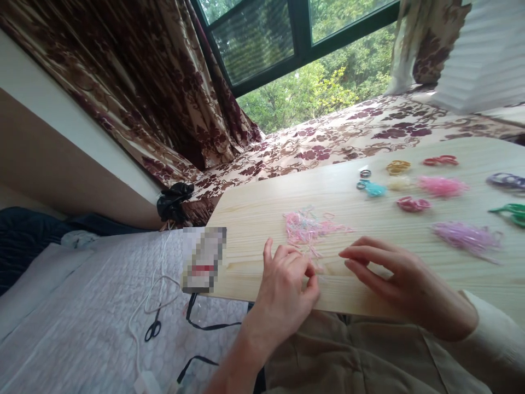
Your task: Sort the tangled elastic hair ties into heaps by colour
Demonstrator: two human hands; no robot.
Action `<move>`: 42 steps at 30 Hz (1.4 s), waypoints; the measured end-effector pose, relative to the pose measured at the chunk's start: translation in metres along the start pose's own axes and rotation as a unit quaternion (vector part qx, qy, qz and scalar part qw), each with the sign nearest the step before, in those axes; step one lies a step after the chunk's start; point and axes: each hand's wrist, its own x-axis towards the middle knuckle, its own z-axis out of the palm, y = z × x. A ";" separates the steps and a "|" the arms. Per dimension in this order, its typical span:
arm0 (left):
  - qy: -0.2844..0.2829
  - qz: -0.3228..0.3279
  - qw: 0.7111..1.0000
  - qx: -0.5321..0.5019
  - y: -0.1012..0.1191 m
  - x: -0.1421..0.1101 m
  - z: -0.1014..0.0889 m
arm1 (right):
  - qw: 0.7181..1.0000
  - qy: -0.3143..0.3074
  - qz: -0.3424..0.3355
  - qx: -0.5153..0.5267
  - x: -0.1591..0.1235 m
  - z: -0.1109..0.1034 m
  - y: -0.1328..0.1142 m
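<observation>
My left hand (287, 282) rests at the near edge of a mixed heap of thin pink and pale strands (303, 227), which look like small elastic bands. Its thumb and forefinger are curled together over a few stray strands; whatever is between them is too small to make out. To the right, my right hand (394, 279) hovers low over the board, thumb and forefinger stretched out with a narrow gap at the tips and nothing visible between them. Beyond it lie a lilac bunch (467, 238), a bright pink bunch (443, 186) and a light blue bunch (375, 189).
The pale wooden board (254, 208) also carries dark pink bands (413, 204), yellow bands (397, 167), red bands (440, 160) and a green coil (511, 212). A phone-like device (205, 260) lies at its left edge. Scissors (153, 331) and cables lie on the bed (94, 306).
</observation>
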 end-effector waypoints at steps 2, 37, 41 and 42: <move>0.026 0.009 0.999 -0.017 0.003 0.003 0.002 | 1.000 -0.023 -0.004 0.017 -0.003 0.000 -0.007; 0.111 0.003 0.993 0.033 -0.023 0.001 0.017 | 0.901 0.123 0.152 -0.386 -0.060 -0.101 0.042; 0.096 -0.018 0.995 0.034 -0.016 0.000 0.010 | 0.953 0.073 0.108 -0.273 -0.051 -0.067 0.015; 0.092 -0.021 0.995 0.035 -0.016 0.000 0.009 | 0.965 0.051 0.098 -0.236 -0.047 -0.056 0.009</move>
